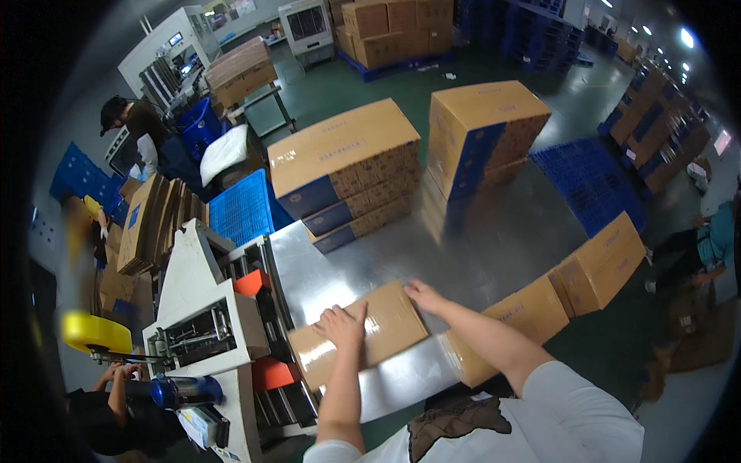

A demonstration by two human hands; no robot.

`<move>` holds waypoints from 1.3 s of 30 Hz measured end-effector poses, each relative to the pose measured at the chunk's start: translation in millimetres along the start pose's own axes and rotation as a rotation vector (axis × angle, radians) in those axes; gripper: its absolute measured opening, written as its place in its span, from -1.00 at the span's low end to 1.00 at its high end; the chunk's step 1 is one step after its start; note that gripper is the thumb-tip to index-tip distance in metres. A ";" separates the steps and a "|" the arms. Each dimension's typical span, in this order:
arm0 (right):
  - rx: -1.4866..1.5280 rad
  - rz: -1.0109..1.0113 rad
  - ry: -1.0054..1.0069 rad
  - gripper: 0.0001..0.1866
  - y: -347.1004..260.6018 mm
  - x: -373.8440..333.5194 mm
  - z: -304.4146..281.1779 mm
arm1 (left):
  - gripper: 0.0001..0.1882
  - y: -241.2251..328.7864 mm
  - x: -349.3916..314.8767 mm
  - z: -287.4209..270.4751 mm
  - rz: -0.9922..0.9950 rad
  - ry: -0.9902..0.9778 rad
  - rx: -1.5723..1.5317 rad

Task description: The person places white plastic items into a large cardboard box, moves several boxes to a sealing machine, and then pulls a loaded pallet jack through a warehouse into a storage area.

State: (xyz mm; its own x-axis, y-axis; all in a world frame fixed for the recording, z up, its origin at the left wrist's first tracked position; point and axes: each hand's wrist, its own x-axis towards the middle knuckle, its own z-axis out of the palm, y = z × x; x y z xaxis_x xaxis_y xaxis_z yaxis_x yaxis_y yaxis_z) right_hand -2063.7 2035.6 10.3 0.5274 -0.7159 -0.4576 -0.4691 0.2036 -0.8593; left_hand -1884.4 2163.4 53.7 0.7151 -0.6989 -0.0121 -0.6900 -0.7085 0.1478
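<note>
A closed brown cardboard box (394, 328) lies on the metal table (390, 390) in front of me, its left end at the edge of the taping machine's roller bed. Shiny clear tape shows on its top. My left hand (342, 326) rests on the top near the left end, fingers spread and thumb apart. At the far right corner, my right hand (426, 296) holds the box by its edge with bent fingers; part of its grip is hidden.
The taping machine (251, 328) with red-orange guides and a yellow tape roll (96, 333) stands left. Stacked cartons (343, 154) and a taller carton stack (486, 123) occupy the table's far side. More cartons (532, 309) stand right. Co-workers (147, 139) are left and right.
</note>
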 end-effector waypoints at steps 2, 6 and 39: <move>0.336 0.226 -0.119 -0.38 10.7 15.0 27.9 | -0.29 -22.1 -28.4 1.4 0.070 -0.026 -0.031; 0.271 0.031 -0.127 -0.38 35.2 8.9 38.2 | -0.55 -101.2 -82.6 -24.5 0.092 0.242 -0.312; -0.132 -0.089 0.406 -0.33 57.6 -210.6 -286.7 | -0.23 121.4 -210.0 -26.9 -0.324 -0.982 -1.720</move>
State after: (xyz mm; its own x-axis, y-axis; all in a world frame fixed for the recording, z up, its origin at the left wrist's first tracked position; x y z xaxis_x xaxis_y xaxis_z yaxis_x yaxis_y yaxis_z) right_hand -2405.0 2006.6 122.7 0.2609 -0.9367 -0.2336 -0.5352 0.0611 -0.8425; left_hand -2115.3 2226.7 100.8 0.0630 -0.8165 -0.5739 0.6620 -0.3961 0.6363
